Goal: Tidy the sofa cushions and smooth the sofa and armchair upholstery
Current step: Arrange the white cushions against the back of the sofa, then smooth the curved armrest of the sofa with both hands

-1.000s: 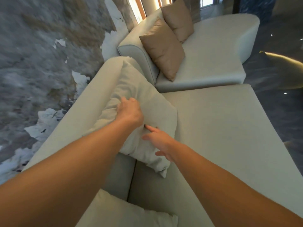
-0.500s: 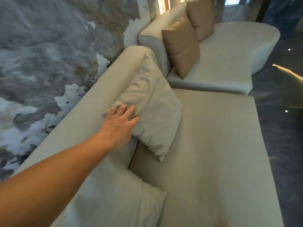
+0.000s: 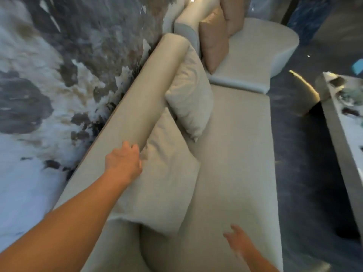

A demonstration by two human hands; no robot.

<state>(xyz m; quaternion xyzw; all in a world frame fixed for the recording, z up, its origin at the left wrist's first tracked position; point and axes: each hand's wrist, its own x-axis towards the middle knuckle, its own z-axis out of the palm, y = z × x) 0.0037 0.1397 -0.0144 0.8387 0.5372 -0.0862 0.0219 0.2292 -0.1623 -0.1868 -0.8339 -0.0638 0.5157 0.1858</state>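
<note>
**Cushions: one set, one to go**

The far cushion point(image 3: 189, 103) leans upright against the sofa point(image 3: 235, 154) back and looks settled. The near cushion point(image 3: 163, 181) lies slumped along the back. Your left hand point(image 3: 122, 163) sits at its top corner, and blur hides whether it grips. Your right hand point(image 3: 237, 240) hovers spread and empty over the seat. Smoothing, and the far armchair point(image 3: 255, 55) with its tan cushions point(image 3: 214, 42), seem left to do. Marble wall left, desk point(image 3: 337, 130) right.

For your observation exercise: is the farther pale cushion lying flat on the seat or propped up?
Propped up. The cushion stands on edge on the seat, leaning back against the backrest.
</note>
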